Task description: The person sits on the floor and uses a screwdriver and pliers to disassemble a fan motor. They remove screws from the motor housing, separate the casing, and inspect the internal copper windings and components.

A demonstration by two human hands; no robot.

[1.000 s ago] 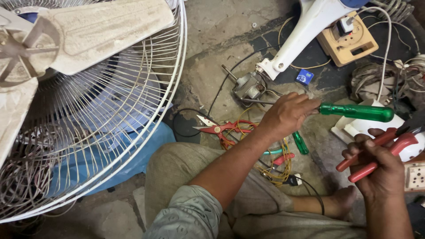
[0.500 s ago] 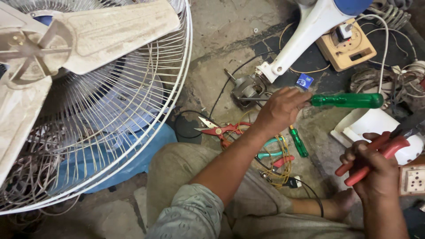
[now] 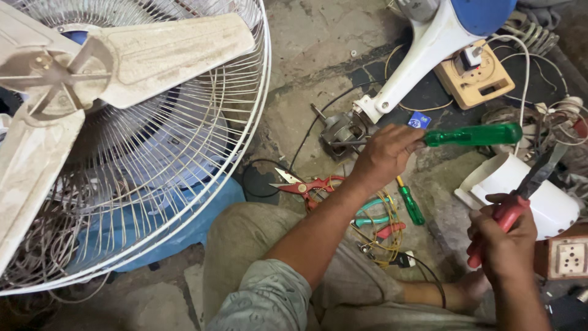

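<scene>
a: since half a second back, very little has shifted — the left hand [image 3: 386, 156] sits in the same spot, and the right hand [image 3: 502, 245] has drifted a touch toward the white box [image 3: 520, 190].

b: what's each one gripping?

a: left fingers are wrapped shut round the big green screwdriver [image 3: 471, 135], handle pointing right, shaft running left to the small motor [image 3: 343, 130] on the floor. right fingers are closed on the red-handled pliers [image 3: 520, 202], jaws up and dark, held off everything.

b: so the motor is where the work is?

a: looks so. it lies at the foot of the white fan stand [image 3: 422, 55], just above the red scissors [image 3: 306, 184]. i can't tell whether the tip is actually seated in a screw; the hand hides it.

b: how to do it well, then?

a: my guess: keep the shaft in line with the screw, press in before turning, and steady the motor with the pliers, since it sits loose. mind the yellow wires [image 3: 383, 227] near the knee and the fan cage [image 3: 202, 184] close on the left.
</scene>
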